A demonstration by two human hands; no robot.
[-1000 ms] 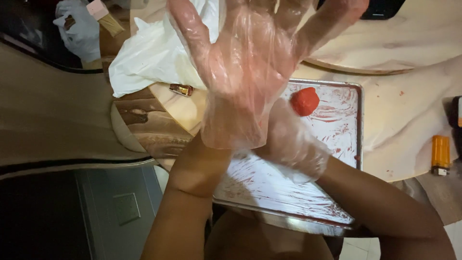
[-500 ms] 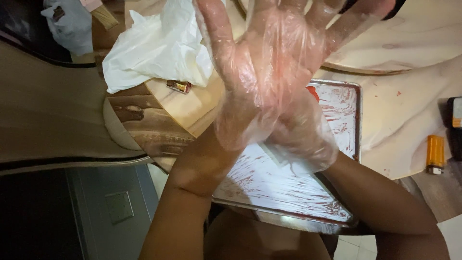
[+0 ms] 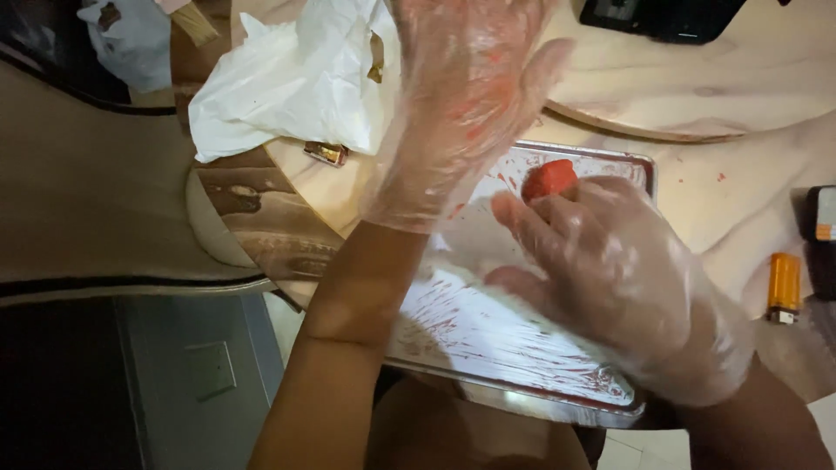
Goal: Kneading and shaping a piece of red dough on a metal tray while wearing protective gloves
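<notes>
My left hand is raised over the worktop, fingers straight and spread, gripping nothing; it wears a thin clear plastic glove smeared with red, loose and crinkled down at the wrist. My right hand, gloved the same way, hangs lower over the metal tray with its fingers loosely curled and nothing in its grip, and its fingertips sit just beside the red lump that lies near the tray's far edge. The tray's shiny bottom is streaked with red. Beyond my left hand a crumpled white plastic bag lies on the worktop, with a small gold-coloured wrapper next to it. Off to my right, well apart from the tray, lies an orange lighter.
</notes>
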